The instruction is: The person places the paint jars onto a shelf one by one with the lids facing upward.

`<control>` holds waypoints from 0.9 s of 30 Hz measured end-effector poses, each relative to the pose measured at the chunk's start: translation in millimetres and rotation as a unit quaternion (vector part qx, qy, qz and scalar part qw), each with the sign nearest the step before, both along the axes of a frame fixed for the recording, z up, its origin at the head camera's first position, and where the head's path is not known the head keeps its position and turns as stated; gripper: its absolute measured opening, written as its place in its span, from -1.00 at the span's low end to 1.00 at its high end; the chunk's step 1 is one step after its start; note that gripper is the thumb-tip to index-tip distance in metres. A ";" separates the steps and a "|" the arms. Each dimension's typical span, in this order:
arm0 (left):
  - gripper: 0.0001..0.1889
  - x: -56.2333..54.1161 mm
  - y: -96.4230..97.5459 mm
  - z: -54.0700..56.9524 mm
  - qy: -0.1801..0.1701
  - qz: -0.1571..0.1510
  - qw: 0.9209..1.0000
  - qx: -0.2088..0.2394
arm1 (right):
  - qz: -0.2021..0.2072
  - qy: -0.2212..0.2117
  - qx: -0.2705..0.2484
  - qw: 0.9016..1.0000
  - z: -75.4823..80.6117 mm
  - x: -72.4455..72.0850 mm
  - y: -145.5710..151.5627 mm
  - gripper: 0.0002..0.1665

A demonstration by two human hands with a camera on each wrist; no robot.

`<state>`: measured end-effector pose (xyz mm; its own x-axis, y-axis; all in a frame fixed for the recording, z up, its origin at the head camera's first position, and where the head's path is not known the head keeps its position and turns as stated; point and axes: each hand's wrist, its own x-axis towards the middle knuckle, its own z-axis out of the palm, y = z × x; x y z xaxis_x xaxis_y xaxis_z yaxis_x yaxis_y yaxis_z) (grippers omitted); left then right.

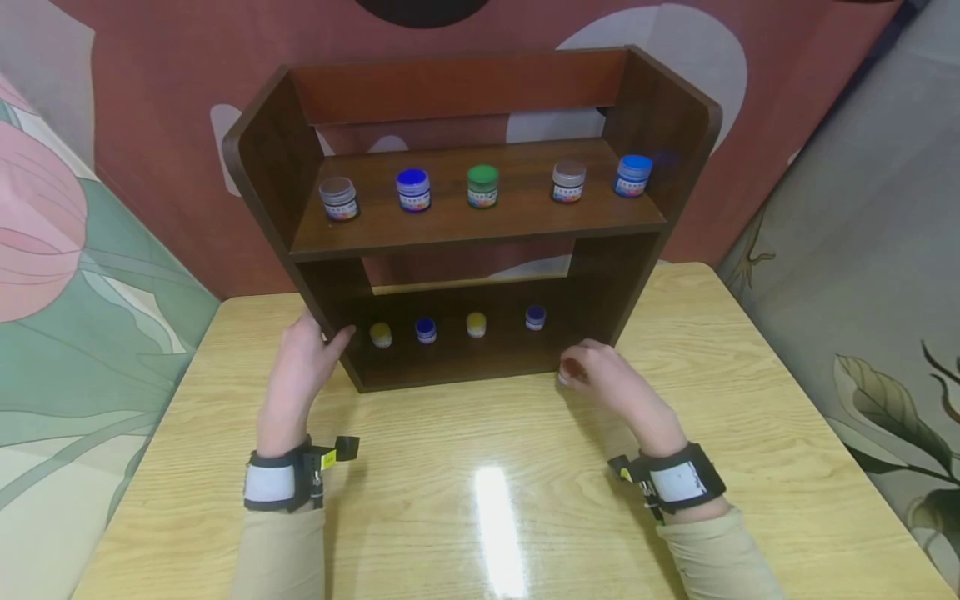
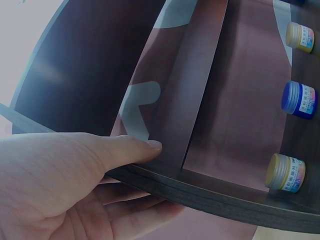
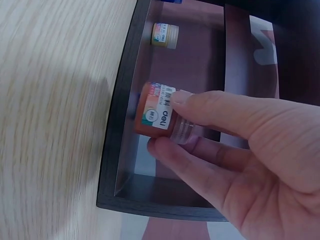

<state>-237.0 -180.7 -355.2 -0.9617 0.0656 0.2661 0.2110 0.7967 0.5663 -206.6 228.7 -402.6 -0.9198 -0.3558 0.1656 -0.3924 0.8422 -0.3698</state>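
My left hand [image 1: 300,358] grips the left side panel of a dark brown two-tier shelf [image 1: 450,229], thumb inside and fingers outside, as the left wrist view shows. At the shelf's lower right front, my right hand [image 1: 611,383] pinches a small orange-brown paint jar [image 3: 156,111] with a clear lid between thumb and fingers. The jar is tilted on its side, its label facing the right wrist camera. On the lower tier stand a yellow jar [image 1: 381,336], a blue jar [image 1: 426,331], another yellow jar [image 1: 476,325] and a dark blue jar [image 1: 535,318].
Along the upper tier stand a clear-lidded jar [image 1: 340,200], a dark blue jar [image 1: 413,191], a green jar [image 1: 482,187], a second clear-lidded jar [image 1: 567,182] and a bright blue jar [image 1: 633,176]. The shelf rests on a light wooden table [image 1: 420,442] against a patterned wall.
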 end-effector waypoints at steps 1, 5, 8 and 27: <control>-0.57 0.1 0.2 0.0 0.001 0.000 1.000 0.000 | 0.000 0.005 -0.002 1.000 -0.1 -0.2 0.2 -0.79; -0.57 0.2 0.0 -0.4 0.002 0.001 1.000 -0.002 | -0.003 0.017 -0.009 1.000 0.2 -0.3 0.2 -0.72; -0.56 0.3 0.0 -0.5 0.003 0.001 1.000 -0.002 | -0.007 0.028 -0.012 1.000 0.2 -0.8 0.1 -0.68; -0.58 -0.2 0.5 -0.2 0.007 -0.004 1.000 0.007 | -0.048 0.151 -0.030 0.987 -9.0 -10.4 2.8 -0.70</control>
<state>-237.2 -180.2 -355.5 -0.9573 0.0695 0.2805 0.2254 0.7871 0.5742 -217.0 231.5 -411.6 -0.8540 -0.2510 0.4557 -0.4122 0.8608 -0.2985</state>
